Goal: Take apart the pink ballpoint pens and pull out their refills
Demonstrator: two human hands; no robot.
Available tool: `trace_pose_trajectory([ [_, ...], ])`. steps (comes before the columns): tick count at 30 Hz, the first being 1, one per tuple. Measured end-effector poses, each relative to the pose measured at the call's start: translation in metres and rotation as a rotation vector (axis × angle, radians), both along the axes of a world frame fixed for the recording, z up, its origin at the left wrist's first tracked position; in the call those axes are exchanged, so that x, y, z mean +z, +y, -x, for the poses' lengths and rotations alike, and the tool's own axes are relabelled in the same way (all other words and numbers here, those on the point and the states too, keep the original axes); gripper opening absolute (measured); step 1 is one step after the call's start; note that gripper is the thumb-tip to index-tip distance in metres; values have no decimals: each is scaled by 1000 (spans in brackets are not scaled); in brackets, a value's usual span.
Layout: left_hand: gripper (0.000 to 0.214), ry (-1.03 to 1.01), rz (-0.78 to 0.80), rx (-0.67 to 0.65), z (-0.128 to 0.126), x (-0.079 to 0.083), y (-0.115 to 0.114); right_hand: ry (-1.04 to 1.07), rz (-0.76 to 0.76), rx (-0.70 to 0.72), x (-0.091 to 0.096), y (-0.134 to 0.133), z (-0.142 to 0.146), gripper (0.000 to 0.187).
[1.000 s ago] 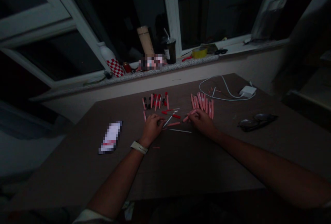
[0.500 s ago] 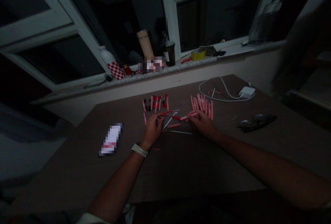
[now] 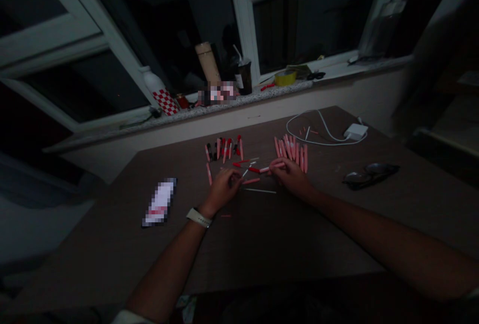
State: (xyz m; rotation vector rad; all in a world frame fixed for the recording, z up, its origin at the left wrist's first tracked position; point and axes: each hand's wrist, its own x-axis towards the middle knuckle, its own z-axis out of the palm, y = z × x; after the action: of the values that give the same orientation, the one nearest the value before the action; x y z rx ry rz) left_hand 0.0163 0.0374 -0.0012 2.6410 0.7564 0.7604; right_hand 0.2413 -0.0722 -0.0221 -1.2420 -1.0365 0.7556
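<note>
From where I stand, the right hand [image 3: 283,172] grips a pink pen piece [image 3: 265,170] with its fingers, just in front of the pink pen row [image 3: 290,147]. Left of this row, the left hand [image 3: 225,188] bends its fingers near a white stick [image 3: 245,172]; whether they grip, I cannot tell. A light, steady hold should suit such thin parts.

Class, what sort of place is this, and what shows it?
Probably a home or dormitory room: a brown wood-look desk stands below a white-framed window, dark outside, with a red-and-white checkered bottle on the speckled stone sill.
</note>
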Motion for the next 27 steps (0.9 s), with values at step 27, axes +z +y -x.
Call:
trace_pose_trajectory([
  [27,8,191,-177,-80,-2,3,-6,-49,48,-10,6,-4,0,31],
])
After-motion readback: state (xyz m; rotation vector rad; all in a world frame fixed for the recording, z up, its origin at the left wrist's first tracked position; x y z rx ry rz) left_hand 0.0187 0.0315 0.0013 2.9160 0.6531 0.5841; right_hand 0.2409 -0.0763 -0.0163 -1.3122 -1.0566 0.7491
